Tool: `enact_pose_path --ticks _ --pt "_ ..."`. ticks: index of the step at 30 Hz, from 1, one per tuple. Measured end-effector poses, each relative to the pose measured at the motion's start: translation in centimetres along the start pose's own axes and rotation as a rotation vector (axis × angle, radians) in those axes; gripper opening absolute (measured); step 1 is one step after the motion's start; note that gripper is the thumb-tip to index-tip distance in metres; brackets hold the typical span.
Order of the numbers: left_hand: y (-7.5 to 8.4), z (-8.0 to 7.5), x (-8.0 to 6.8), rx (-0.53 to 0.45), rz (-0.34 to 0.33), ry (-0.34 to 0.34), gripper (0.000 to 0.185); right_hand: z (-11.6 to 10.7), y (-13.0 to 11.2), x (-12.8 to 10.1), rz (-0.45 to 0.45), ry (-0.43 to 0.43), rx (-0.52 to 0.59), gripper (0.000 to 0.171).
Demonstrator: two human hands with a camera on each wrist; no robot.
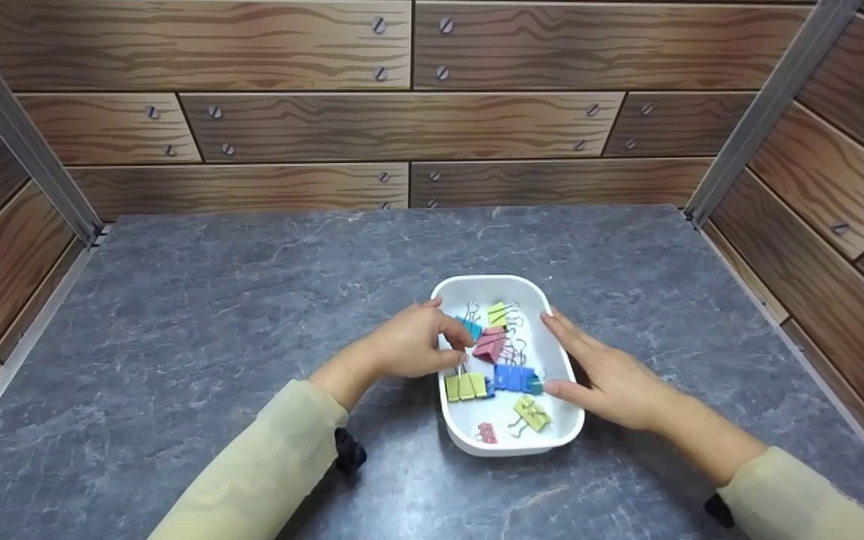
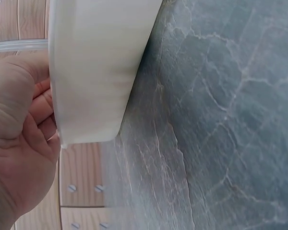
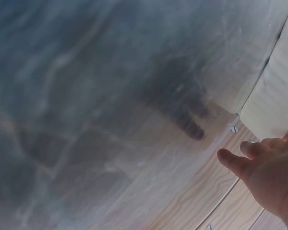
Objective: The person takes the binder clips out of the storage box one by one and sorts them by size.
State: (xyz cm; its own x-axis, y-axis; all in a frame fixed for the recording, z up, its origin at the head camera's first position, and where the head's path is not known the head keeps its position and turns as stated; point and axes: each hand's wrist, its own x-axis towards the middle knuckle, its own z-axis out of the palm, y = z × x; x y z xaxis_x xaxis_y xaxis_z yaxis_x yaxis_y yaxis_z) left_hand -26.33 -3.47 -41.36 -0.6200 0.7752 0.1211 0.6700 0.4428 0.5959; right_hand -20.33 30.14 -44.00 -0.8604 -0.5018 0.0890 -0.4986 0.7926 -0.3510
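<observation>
A white oblong tray (image 1: 503,450) holds several binder clips. Over its left side, my left hand (image 1: 417,341) has thumb and index finger curled together at the wire handle of a yellow binder clip (image 1: 466,387), which hangs below the fingertips. In the left wrist view, the tray wall (image 2: 93,72) hides the clip. My right hand (image 1: 612,379) rests along the tray's right rim, its fingers fairly straight and its thumb reaching over the edge. Close to that thumb lies a blue binder clip (image 1: 514,378).
Inside the tray are also a red clip (image 1: 489,345), a teal clip (image 1: 471,328), a yellow clip (image 1: 497,315) at the far end, another yellow clip (image 1: 531,413) and a small pink clip (image 1: 486,433) nearer. A grey marbled tabletop (image 1: 252,300) lies beneath, with wood-patterned walls (image 1: 402,127) around.
</observation>
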Motion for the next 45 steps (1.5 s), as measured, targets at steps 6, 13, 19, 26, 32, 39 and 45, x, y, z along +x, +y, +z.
enact_pose_path --ticks 6,13,19,26,32,39,45 --pt "0.0 0.2 0.2 0.037 0.012 0.008 0.021 -0.1 0.1 0.0 -0.006 0.006 -0.008 0.09" --pt "0.1 0.4 0.4 0.051 0.007 0.007 0.019 0.0 0.0 0.1 -0.04 0.029 -0.018 0.093" --pt "0.1 0.5 0.4 0.029 -0.013 0.008 0.017 0.1 -0.1 0.3 -0.053 0.026 -0.025 0.088" --pt "0.1 0.7 0.3 -0.008 -0.004 0.042 0.017 0.1 -0.2 0.2 -0.05 0.012 -0.003 0.088" --pt "0.2 1.3 0.4 -0.055 -0.006 0.114 0.015 0.1 -0.2 0.2 -0.046 0.006 0.013 0.09" --pt "1.0 1.5 0.4 -0.199 -0.06 0.218 0.017 0.0 -0.2 0.1 -0.045 0.006 0.002 0.09" --pt "2.0 0.5 0.2 -0.27 -0.082 0.315 0.018 0.0 -0.2 0.1 -0.047 0.006 -0.007 0.09"
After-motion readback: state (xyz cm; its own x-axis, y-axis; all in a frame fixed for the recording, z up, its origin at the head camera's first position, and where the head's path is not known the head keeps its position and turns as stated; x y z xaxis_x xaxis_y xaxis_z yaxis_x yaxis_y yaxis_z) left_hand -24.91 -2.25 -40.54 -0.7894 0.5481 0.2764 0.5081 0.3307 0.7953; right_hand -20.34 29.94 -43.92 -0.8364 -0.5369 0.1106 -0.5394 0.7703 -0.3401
